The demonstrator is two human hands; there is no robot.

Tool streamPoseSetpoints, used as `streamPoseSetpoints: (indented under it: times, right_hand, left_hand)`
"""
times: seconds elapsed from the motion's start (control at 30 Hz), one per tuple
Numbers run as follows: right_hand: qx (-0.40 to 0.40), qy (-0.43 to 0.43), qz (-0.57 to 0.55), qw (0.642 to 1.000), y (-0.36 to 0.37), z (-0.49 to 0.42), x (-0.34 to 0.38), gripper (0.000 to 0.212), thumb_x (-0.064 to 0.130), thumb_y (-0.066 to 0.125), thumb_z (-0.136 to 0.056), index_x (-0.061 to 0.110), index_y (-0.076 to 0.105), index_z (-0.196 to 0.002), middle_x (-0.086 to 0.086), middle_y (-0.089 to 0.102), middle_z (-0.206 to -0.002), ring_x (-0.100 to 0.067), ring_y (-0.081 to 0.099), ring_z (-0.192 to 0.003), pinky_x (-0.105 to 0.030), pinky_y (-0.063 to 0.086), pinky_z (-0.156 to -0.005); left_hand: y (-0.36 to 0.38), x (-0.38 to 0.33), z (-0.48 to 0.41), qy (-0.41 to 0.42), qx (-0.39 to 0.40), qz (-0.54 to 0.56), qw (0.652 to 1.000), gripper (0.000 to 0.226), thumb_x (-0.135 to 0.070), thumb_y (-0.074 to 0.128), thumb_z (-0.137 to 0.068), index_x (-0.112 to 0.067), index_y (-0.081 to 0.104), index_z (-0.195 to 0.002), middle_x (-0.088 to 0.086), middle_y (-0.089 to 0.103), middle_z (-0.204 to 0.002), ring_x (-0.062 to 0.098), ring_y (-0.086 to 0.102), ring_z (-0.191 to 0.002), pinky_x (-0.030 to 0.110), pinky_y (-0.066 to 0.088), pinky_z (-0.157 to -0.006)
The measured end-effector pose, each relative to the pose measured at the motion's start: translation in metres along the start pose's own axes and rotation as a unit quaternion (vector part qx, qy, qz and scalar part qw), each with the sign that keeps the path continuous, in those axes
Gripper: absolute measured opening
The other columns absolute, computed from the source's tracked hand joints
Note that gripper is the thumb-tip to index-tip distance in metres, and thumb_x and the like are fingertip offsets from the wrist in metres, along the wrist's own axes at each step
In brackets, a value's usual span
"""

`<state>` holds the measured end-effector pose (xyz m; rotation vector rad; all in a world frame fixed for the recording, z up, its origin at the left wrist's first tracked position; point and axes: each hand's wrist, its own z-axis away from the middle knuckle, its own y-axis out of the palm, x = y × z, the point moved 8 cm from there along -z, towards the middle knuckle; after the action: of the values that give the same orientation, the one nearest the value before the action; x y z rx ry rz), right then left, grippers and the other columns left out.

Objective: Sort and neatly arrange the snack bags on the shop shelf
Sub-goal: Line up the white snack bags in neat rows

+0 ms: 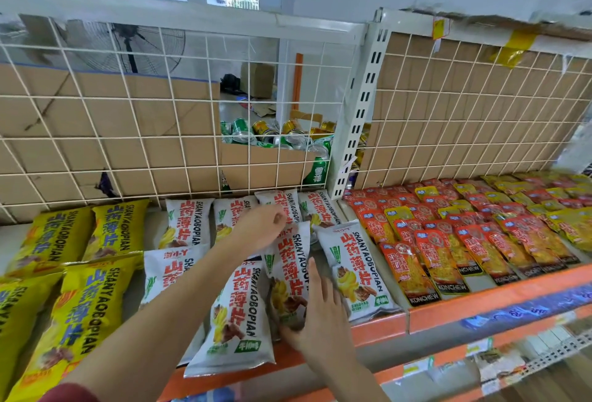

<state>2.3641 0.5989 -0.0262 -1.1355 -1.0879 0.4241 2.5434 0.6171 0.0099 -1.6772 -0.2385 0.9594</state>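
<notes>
Several white snack bags with red lettering lie in the middle of the shelf. One white bag point(290, 268) lies lengthwise between my hands. My left hand point(261, 228) reaches across the other white bags and pinches this bag's far top edge with curled fingers. My right hand point(317, 308) holds its near bottom end, fingers along the right side and thumb at the lower edge. Another white bag point(238, 315) lies just left of it, overhanging the shelf front. Yellow snack bags point(80, 312) of the same brand fill the left part.
Rows of small red, orange and yellow packets point(464, 241) cover the right shelf section. A white wire grid point(160, 132) backed by cardboard closes off the rear. The orange shelf edge point(480, 305) runs along the front. Drink cans point(288, 135) lie behind the grid.
</notes>
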Motion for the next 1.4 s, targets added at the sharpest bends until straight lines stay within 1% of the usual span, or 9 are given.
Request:
streamPoseSetpoints:
  times: [0.2,0.27,0.33,0.47,0.63,0.93,1.07,1.27,1.4]
  right_hand:
    - [-0.041,0.021,-0.002,0.999,-0.001,0.001,0.001,0.107,0.071,0.052,-0.073,0.021,-0.006,-0.147,0.001,0.033,-0.143,-0.021,0.033,-0.134,-0.039,0.026,-0.11]
    - [-0.101,0.036,0.046,0.993,-0.005,0.001,0.001,0.105,0.077,0.044,-0.067,0.013,0.018,-0.145,-0.002,0.057,-0.12,-0.022,0.058,-0.111,-0.04,0.047,-0.093]
    - [-0.133,0.04,0.057,0.989,-0.002,0.001,-0.001,0.106,0.08,0.04,-0.061,0.011,0.03,-0.14,0.0,0.064,-0.103,-0.021,0.065,-0.094,-0.038,0.054,-0.08]
    - [-0.091,0.021,0.041,0.995,0.004,0.001,0.001,0.114,0.076,0.053,-0.066,0.013,0.005,-0.148,-0.003,0.053,-0.124,-0.024,0.052,-0.117,-0.038,0.041,-0.1]
    - [-0.011,0.02,0.031,0.999,0.005,0.0,0.001,0.116,0.064,0.058,-0.075,0.021,-0.025,-0.143,-0.001,0.028,-0.142,-0.021,0.027,-0.135,-0.033,0.019,-0.112]
    - [-0.002,0.017,0.007,1.0,0.008,0.0,-0.002,0.116,0.061,0.061,-0.074,0.022,-0.023,-0.144,-0.001,0.028,-0.143,-0.02,0.026,-0.136,-0.033,0.017,-0.113]
    - [0.006,0.018,0.013,1.0,0.008,0.0,-0.001,0.115,0.055,0.063,-0.075,0.022,-0.023,-0.144,-0.002,0.028,-0.142,-0.021,0.025,-0.136,-0.035,0.018,-0.113]
    - [-0.001,0.02,0.003,1.0,0.005,-0.001,-0.002,0.114,0.054,0.065,-0.075,0.023,-0.02,-0.145,-0.002,0.024,-0.146,-0.021,0.021,-0.139,-0.037,0.015,-0.114]
    - [0.001,0.021,-0.01,1.0,0.004,-0.001,-0.003,0.113,0.054,0.065,-0.076,0.021,-0.017,-0.146,-0.002,0.016,-0.151,-0.021,0.016,-0.141,-0.037,0.014,-0.114]
  left_hand:
    - [0.015,-0.016,-0.014,0.01,0.092,0.044,0.995,0.031,-0.032,0.046,-0.096,-0.007,0.063,-0.1,0.008,0.065,-0.102,0.02,0.059,-0.086,0.03,0.046,-0.074]
    - [0.016,-0.018,-0.016,0.012,0.096,0.062,0.993,0.026,-0.029,0.049,-0.096,-0.009,0.064,-0.094,0.009,0.066,-0.1,0.019,0.058,-0.083,0.028,0.044,-0.071]
    - [0.016,-0.017,-0.017,0.0,0.092,0.089,0.992,0.021,-0.026,0.052,-0.095,-0.01,0.064,-0.088,0.01,0.067,-0.097,0.02,0.059,-0.085,0.03,0.046,-0.074]
    - [0.018,-0.014,-0.018,-0.009,0.067,0.112,0.991,0.023,-0.021,0.053,-0.094,-0.014,0.057,-0.072,0.005,0.059,-0.076,0.015,0.053,-0.069,0.025,0.039,-0.061]
    - [0.024,-0.002,-0.019,-0.043,0.032,0.15,0.987,0.023,-0.019,0.052,-0.094,0.0,0.064,-0.087,0.009,0.058,-0.078,0.015,0.051,-0.065,0.027,0.04,-0.062]
    - [0.018,-0.002,-0.018,-0.019,0.014,0.123,0.992,0.02,-0.023,0.056,-0.092,-0.005,0.064,-0.088,0.008,0.062,-0.085,0.01,0.051,-0.067,0.02,0.036,-0.055]
    - [0.019,-0.002,-0.018,-0.021,0.007,0.126,0.992,0.02,-0.022,0.056,-0.092,-0.004,0.065,-0.092,0.012,0.065,-0.093,0.016,0.056,-0.077,0.022,0.038,-0.059]
    - [0.008,-0.007,-0.006,-0.004,-0.045,0.07,0.997,0.011,-0.021,0.056,-0.092,-0.013,0.063,-0.092,-0.001,0.061,-0.093,0.015,0.059,-0.085,0.027,0.046,-0.071]
    - [-0.008,-0.02,0.017,0.083,-0.088,0.027,0.992,0.023,-0.02,0.049,-0.095,-0.014,0.058,-0.115,0.004,0.055,-0.117,0.017,0.054,-0.086,0.028,0.043,-0.078]
